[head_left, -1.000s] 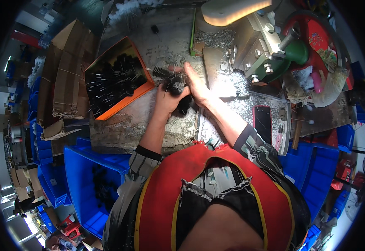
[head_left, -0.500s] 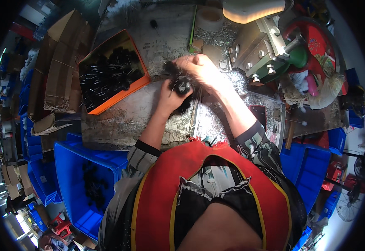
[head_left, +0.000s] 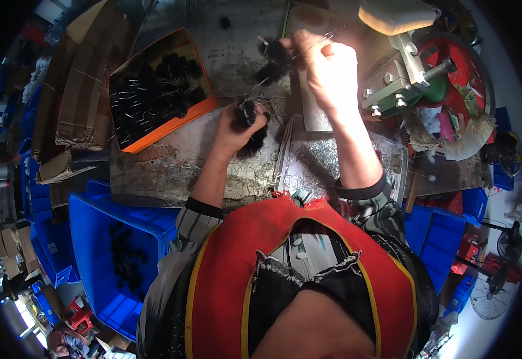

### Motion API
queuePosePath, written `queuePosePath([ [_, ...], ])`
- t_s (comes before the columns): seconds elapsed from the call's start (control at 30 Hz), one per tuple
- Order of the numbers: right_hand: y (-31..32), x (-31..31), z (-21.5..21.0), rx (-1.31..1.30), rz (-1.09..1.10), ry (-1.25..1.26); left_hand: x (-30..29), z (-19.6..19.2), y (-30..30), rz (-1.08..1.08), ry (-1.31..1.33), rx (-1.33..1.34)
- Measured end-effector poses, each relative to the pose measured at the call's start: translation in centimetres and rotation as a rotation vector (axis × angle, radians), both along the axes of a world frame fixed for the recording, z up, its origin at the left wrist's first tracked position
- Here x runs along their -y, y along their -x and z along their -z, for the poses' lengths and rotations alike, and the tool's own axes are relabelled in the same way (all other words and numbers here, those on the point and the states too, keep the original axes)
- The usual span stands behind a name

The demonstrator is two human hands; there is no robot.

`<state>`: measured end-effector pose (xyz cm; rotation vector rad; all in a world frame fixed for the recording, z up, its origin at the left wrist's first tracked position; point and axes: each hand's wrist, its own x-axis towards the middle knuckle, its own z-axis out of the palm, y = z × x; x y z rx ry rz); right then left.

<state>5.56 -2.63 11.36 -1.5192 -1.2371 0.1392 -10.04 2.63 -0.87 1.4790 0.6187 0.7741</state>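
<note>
My left hand [head_left: 230,134] is wrapped round a clump of black-bristled wire brushes [head_left: 254,142] just above the worn workbench. Farther forward and to the right, my right hand [head_left: 333,78] pinches the thin wire stems of other black brushes [head_left: 276,57]. Their bristle heads stick out to the left of its fingers, and how many it holds I cannot tell. To the left of both hands an open orange-rimmed box [head_left: 171,130] lies tilted, full of black brushes with bright wire stems [head_left: 162,84]. One small black brush [head_left: 224,23] lies alone at the bench's far side.
A green machine with bolts [head_left: 395,84], a red wheel [head_left: 446,66] and a lit lamp [head_left: 395,15] stands at the right. Cardboard boxes [head_left: 87,78] rise on the left. Blue bins [head_left: 117,209] sit below the bench at both sides. Metal scraps [head_left: 315,158] litter the bench.
My right hand has moved forward and right, away from my left hand, carrying brushes by their stems. My left hand has shifted slightly left, still holding its clump.
</note>
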Motion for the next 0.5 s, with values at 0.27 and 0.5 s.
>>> queuePosePath([
  [0.27, -0.5, -1.9, 9.2, 0.349, 0.112, 0.269, 0.3, 0.8, 0.6, -0.333, -0.198, 0.198],
  [0.5, 1.8, -1.2, 8.4, 0.64, -0.255, 0.235, 0.5, -2.4, 1.3, -0.305, -0.799, -0.355],
])
